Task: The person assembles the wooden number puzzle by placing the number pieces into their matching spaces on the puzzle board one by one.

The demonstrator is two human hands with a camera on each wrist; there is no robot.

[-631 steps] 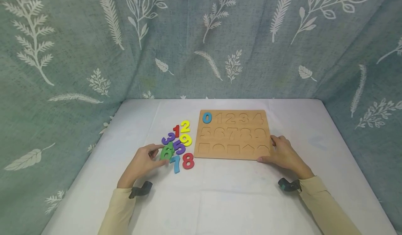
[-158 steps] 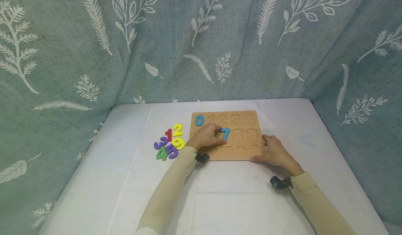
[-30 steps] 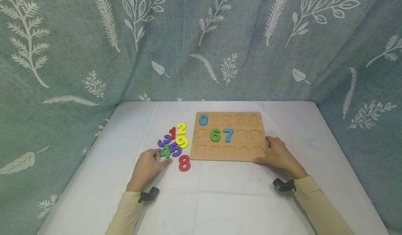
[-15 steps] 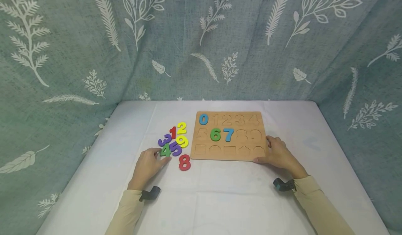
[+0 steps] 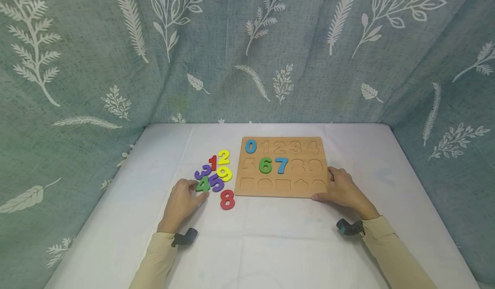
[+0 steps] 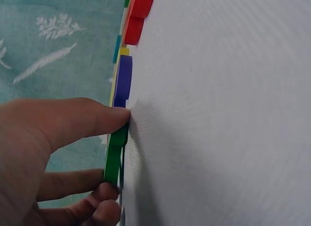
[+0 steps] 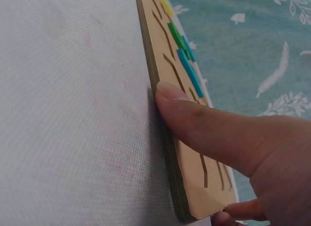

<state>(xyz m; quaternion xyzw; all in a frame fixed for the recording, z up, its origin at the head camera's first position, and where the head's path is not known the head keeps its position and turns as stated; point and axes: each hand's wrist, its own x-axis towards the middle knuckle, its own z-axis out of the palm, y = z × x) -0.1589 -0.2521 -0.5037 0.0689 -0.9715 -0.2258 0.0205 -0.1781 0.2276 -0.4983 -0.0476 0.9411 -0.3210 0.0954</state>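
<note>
In the head view my left hand (image 5: 181, 203) pinches the green number 4 (image 5: 203, 184) between thumb and fingers, at the left of the loose numbers. The left wrist view shows the thumb and fingertips against opposite edges of that green piece (image 6: 114, 155). At the lower right corner of the wooden number puzzle board (image 5: 270, 190), my right hand (image 5: 346, 191) grips it, thumb along the front edge and fingers at the side. A blue 0 (image 5: 251, 146), a green 6 (image 5: 265, 165) and a blue 7 (image 5: 281, 165) sit in the board's recesses.
Beside the 4 lie a purple 5 (image 5: 216, 183), purple 3 (image 5: 203, 172), yellow 9 (image 5: 224, 174), red 1 (image 5: 212, 163) and yellow 2 (image 5: 223, 157). A red 8 (image 5: 227, 199) lies nearer the front. Patterned cloth (image 5: 247, 65) hangs behind the white table (image 5: 270, 254).
Since the oldest frame, the 6 and 7 have gone from the pile into the board. The left hand has returned from the board to the pile and now pinches the 4, which has shifted slightly.
</note>
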